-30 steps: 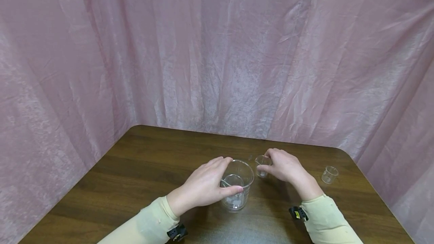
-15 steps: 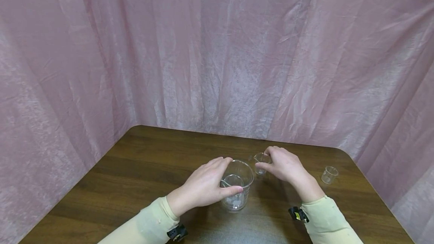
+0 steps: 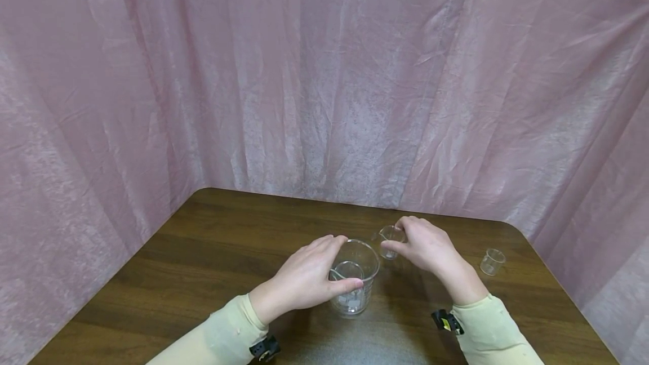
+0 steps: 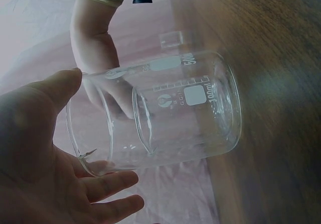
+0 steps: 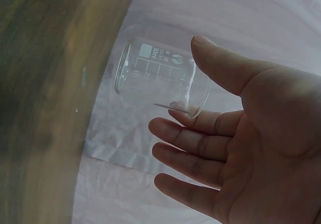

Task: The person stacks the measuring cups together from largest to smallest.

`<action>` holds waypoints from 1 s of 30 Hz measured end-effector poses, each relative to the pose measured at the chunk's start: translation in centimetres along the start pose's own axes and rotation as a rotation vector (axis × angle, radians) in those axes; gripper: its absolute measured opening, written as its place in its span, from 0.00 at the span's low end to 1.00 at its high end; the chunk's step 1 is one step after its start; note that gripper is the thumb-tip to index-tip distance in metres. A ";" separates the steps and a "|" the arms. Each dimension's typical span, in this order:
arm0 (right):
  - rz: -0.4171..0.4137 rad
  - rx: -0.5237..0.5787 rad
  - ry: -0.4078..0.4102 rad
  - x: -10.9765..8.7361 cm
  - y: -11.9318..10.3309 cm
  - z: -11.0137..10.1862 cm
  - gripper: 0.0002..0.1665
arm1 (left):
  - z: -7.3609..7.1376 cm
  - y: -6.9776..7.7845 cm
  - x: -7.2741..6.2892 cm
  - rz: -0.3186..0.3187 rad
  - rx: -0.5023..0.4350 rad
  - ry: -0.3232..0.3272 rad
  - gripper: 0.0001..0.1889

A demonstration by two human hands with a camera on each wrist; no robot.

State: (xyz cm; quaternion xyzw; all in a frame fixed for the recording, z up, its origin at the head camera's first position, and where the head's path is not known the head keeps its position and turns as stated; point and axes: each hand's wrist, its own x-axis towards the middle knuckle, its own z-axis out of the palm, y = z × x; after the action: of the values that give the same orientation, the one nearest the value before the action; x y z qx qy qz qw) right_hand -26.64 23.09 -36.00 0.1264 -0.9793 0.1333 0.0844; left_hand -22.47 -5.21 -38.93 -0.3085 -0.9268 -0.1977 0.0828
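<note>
My left hand (image 3: 309, 275) holds a large glass beaker (image 4: 220, 138), marked 500, by its rim, thumb on the near side and fingers on the far side. The beaker stands upright on the table. Inside it sits a smaller beaker (image 4: 195, 94) marked 100ml. To the right, my right hand (image 3: 428, 246) pinches a 50ml beaker (image 5: 155, 78) near its rim between thumb and index finger. The other fingers extend beside it in the right wrist view. This small beaker is held upright, just behind and to the right of the large one, and contains nothing visible.
Another small glass beaker (image 3: 493, 262) stands alone on the right side of the brown wooden table (image 3: 218, 241). Pink curtains (image 3: 324, 83) hang right behind the table's far edge and along both sides.
My right hand has shifted slightly up and away in the head view, carrying the 50ml beaker with it. The left hand and the large beaker have stayed in place.
</note>
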 end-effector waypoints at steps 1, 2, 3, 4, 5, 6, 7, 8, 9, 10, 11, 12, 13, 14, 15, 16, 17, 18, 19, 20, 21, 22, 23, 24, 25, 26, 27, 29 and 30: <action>-0.001 -0.001 0.002 0.0 0.0 -0.1 0.32 | 0.0 0.0 0.0 0.001 -0.001 0.000 0.48; -0.002 -0.001 0.004 -0.1 -0.1 -0.2 0.32 | 0.0 0.0 0.0 0.001 -0.001 0.000 0.48; -0.003 0.000 0.006 -0.1 -0.1 -0.2 0.32 | 0.0 0.0 0.0 0.003 -0.002 0.000 0.48; -0.003 0.000 0.008 -0.1 -0.1 -0.3 0.33 | 0.0 0.0 0.0 0.003 -0.004 0.000 0.48; -0.005 0.002 0.010 -0.1 -0.1 -0.4 0.33 | 0.0 0.0 0.0 0.003 -0.004 -0.001 0.48; -0.006 0.003 0.013 -0.2 -0.2 -0.5 0.33 | 0.0 0.0 0.0 0.003 -0.004 -0.002 0.48; -0.007 0.005 0.015 -0.2 -0.2 -0.6 0.32 | 0.0 0.0 0.1 0.002 -0.004 -0.004 0.48; -0.008 0.007 0.019 -0.2 -0.2 -0.6 0.32 | 0.0 0.0 0.1 0.001 -0.004 -0.005 0.49; -0.008 0.009 0.021 -0.2 -0.2 -0.7 0.32 | 0.0 0.0 0.1 0.001 -0.005 -0.006 0.49; -0.007 0.010 0.025 -0.3 -0.2 -0.8 0.32 | 0.0 0.0 0.1 0.000 -0.004 -0.007 0.49; -0.006 0.012 0.028 -0.3 -0.2 -0.8 0.32 | 0.0 0.0 0.1 -0.001 -0.004 -0.007 0.49; -0.005 0.013 0.031 -0.4 -0.3 -0.9 0.31 | 0.0 0.0 0.1 -0.001 -0.004 -0.008 0.49; -0.003 0.015 0.033 -0.4 -0.3 -0.9 0.31 | 0.0 0.0 0.1 -0.001 -0.004 -0.008 0.49; -0.003 0.015 0.035 -0.4 -0.3 -1.0 0.31 | 0.0 0.0 0.1 -0.001 -0.004 -0.008 0.49; 0.000 0.016 0.036 -0.5 -0.3 -1.1 0.31 | 0.0 -0.1 0.1 -0.001 -0.005 -0.007 0.49; 0.002 0.015 0.038 -0.5 -0.4 -1.2 0.31 | 0.0 -0.1 0.1 -0.001 -0.004 -0.007 0.49; 0.006 0.016 0.040 -0.5 -0.4 -1.3 0.31 | 0.0 -0.1 0.1 -0.002 -0.005 -0.007 0.49; 0.010 0.016 0.042 -0.5 -0.4 -1.4 0.31 | -0.1 -0.1 0.1 -0.003 -0.006 -0.008 0.49; 0.012 0.015 0.044 -0.5 -0.4 -1.5 0.31 | -0.1 -0.1 0.1 -0.004 -0.006 -0.008 0.49; 0.015 0.014 0.046 -0.6 -0.4 -1.5 0.32 | -0.1 -0.1 0.1 -0.005 -0.007 -0.009 0.49; 0.020 0.013 0.050 -0.6 -0.4 -1.6 0.32 | -0.1 0.0 0.1 -0.006 -0.007 -0.010 0.49; 0.022 0.012 0.054 -0.6 -0.4 -1.6 0.32 | -0.1 0.0 0.1 -0.007 -0.008 -0.011 0.49; 0.022 0.011 0.057 -0.7 -0.4 -1.7 0.32 | -0.1 0.0 0.1 -0.008 -0.008 -0.012 0.49; 0.020 0.009 0.060 -0.7 -0.4 -1.7 0.32 | -0.1 0.0 0.1 -0.009 -0.009 -0.013 0.49; 0.018 0.009 0.063 -0.8 -0.4 -1.8 0.32 | -0.1 0.0 0.1 -0.011 -0.009 -0.014 0.49; 0.015 0.009 0.066 -0.8 -0.4 -1.8 0.32 | -0.1 0.0 0.1 -0.012 -0.010 -0.014 0.49; 0.011 0.009 0.070 -0.8 -0.4 -1.8 0.32 | 0.0 0.0 0.1 -0.012 -0.010 -0.015 0.49; 0.002 0.009 0.074 -0.9 -0.5 -2.0 0.32 | 0.0 0.0 0.1 -0.013 -0.011 -0.015 0.49; -0.001 0.011 0.076 -0.9 -0.5 -2.1 0.32 | 0.0 0.0 0.1 -0.013 -0.011 -0.014 0.49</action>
State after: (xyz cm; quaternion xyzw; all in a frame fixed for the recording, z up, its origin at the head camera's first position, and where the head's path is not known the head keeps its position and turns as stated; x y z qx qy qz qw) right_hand -25.32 23.40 -34.08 0.1222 -0.9746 0.1435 0.1211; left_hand -22.60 -5.19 -38.89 -0.3044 -0.9281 -0.2013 0.0734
